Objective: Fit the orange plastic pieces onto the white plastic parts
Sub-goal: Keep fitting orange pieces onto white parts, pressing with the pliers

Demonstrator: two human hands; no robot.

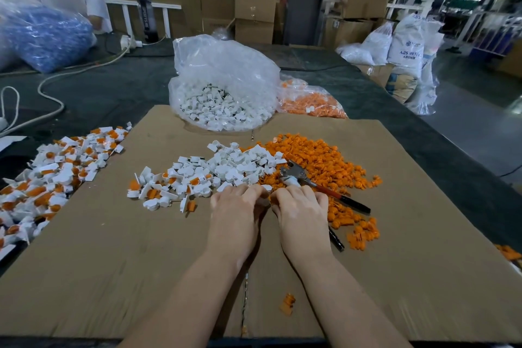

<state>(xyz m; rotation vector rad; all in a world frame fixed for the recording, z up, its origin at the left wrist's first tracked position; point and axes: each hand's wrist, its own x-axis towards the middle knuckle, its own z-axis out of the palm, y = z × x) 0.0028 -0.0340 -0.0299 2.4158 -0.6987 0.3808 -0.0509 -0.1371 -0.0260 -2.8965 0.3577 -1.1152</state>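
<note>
Both hands are seen from behind, knuckles up, meeting at the near edge where white parts [226, 169] (left) & orange pieces [319, 161] (right) adjoin. Left hand [237, 206] grip & right hand [300, 207] grip: fingers curled over something betw. them, contents hidden, can't be told. Piles lie just beyond fingertips on cardboard [141, 263].

The worktop [367, 87] is covered by a dark, matt sheet. A sheet of brown cardboard [113, 263], matt and slightly rough, is laid over it. The white parts [226, 167] and orange pieces [319, 155] are seen as smooth plastic with a faint sheen. Thin, clear, glossy, crinkled plastic film is shown by the bag [226, 70]. A dull grey metal head and shiny red-and-black handles are shown by the pliers [310, 181].
</note>
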